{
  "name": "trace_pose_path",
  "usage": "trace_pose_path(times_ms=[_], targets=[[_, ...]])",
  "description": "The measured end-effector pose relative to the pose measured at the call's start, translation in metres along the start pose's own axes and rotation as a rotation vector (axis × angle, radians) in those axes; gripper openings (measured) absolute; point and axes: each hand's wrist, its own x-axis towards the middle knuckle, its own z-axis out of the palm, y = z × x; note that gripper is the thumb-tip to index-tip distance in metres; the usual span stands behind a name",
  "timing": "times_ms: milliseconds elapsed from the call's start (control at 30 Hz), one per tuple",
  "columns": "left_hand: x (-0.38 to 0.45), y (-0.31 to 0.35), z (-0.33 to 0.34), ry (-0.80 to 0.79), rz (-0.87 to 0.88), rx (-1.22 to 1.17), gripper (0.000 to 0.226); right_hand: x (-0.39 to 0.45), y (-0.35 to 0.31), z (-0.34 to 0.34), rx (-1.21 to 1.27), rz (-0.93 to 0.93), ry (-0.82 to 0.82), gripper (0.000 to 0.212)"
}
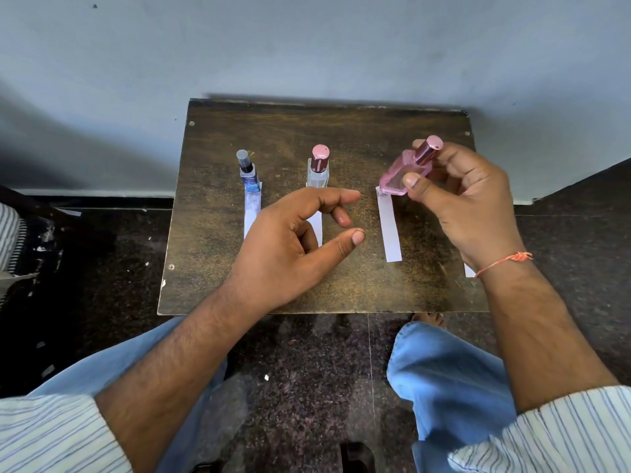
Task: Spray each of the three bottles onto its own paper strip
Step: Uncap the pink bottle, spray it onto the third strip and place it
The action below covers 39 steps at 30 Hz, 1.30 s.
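Three bottles are over a small dark wooden table (pixel 218 274). A blue bottle (pixel 248 175) with a grey cap stands at the left, at the far end of its paper strip (pixel 252 208). A clear bottle (pixel 318 169) with a pink cap stands in the middle; its strip (pixel 316 227) is mostly hidden by my left hand (pixel 293 240), which hovers open with fingers apart. My right hand (pixel 467 203) holds the pink bottle (pixel 401 174) tilted, cap on, above the far end of the right strip (pixel 390 230).
Another bit of white paper (pixel 469 270) peeks out at the table's right edge beside my right wrist. A grey wall stands just behind the table. Dark stone floor surrounds it, and my knees in blue jeans sit below the near edge.
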Motion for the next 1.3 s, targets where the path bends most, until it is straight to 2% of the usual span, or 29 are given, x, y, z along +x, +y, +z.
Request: trace_pose_path(times_ms=[300,500,867,1167,1300], targets=[[-0.001,0.002,-0.008,0.007,0.019,0.061,0.037,-0.001,-0.002,0.007,-0.094,-0.023,-0.062,0.043],[0.0,0.008,-0.012,0.093,-0.002,0.01,0.031,0.001,-0.001,0.005,-0.195,0.008,-0.106,0.04],[0.002,0.014,-0.016,0.204,-0.061,-0.063,0.026,-0.002,-0.006,0.006,-0.289,0.007,-0.089,0.042],[0.005,0.017,-0.021,0.346,-0.077,-0.186,0.043,-0.003,-0.011,0.007,-0.286,-0.002,-0.087,0.042],[0.007,0.018,-0.022,0.36,-0.082,-0.204,0.044,-0.004,-0.011,0.008,-0.266,-0.003,-0.097,0.046]])
